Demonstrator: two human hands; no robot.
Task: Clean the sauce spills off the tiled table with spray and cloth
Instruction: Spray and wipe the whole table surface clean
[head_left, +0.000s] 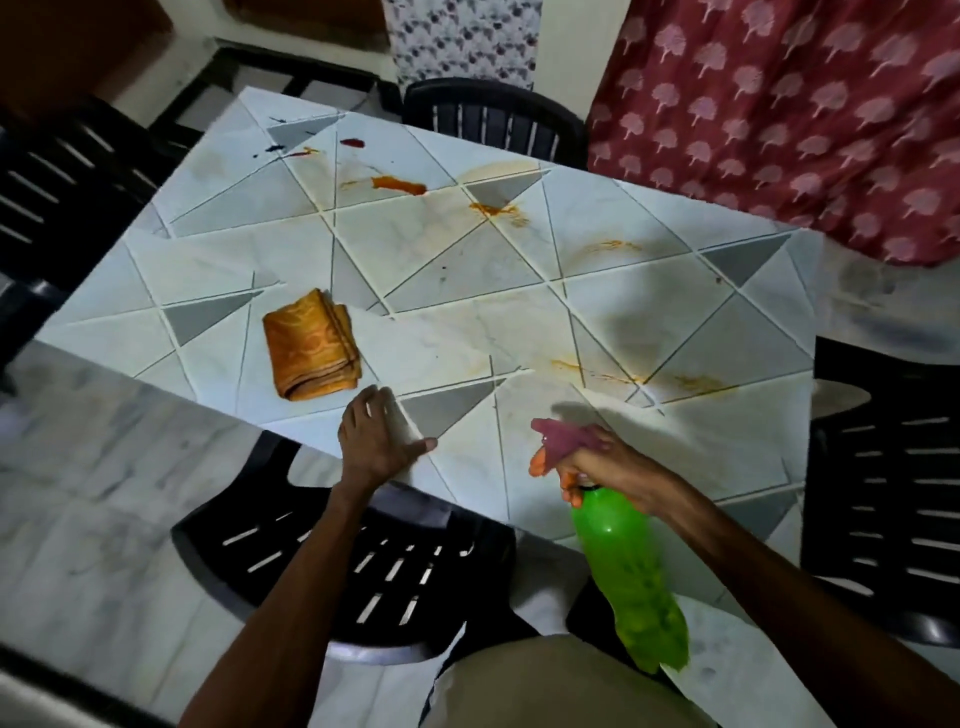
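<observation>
Your right hand (608, 467) grips the green spray bottle (631, 577) at its neck, above the tabletop's (597, 291) near edge. Your left hand (376, 439) rests spread on that edge, near the folded orange cloth (310, 345). Sauce spills (397, 184) lie farther across.

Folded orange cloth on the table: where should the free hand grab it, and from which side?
Pinch the orange cloth at its near edge, where the stacked folds show, coming from the near side with the left hand resting beside it. It lies flat; pinching the whole stack should keep it folded.
</observation>
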